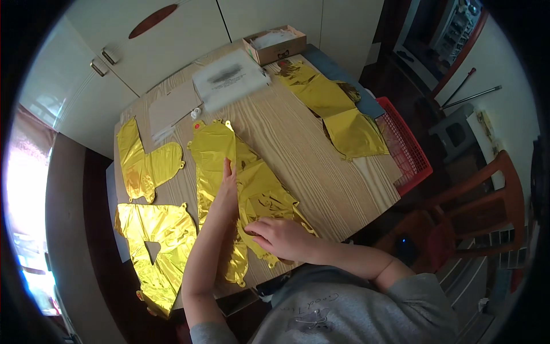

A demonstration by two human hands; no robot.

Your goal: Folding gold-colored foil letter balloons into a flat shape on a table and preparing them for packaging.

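Note:
Flat gold foil balloons lie on the wood-grain table (349, 189). The middle foil balloon (260, 180) is long, creased and close to my body. My left hand (229, 179), seen edge-on with its fingers stretched away from me, rests on the upper part of this balloon. Nearer to me, my right hand (281, 236) has its fingers bent together at the balloon's creased lower part and pinches the foil. On the left are a smaller foil balloon (143, 166) and one with a hole (172, 235). Another foil balloon (349, 123) lies at the far right.
A cardboard box (278, 46) with white contents stands at the back edge. Beside it lies a clear plastic bag (232, 83) with dark print. A thin white stick (186, 117) rests nearby. A red basket (404, 149) and a wooden chair (487, 200) stand to the right.

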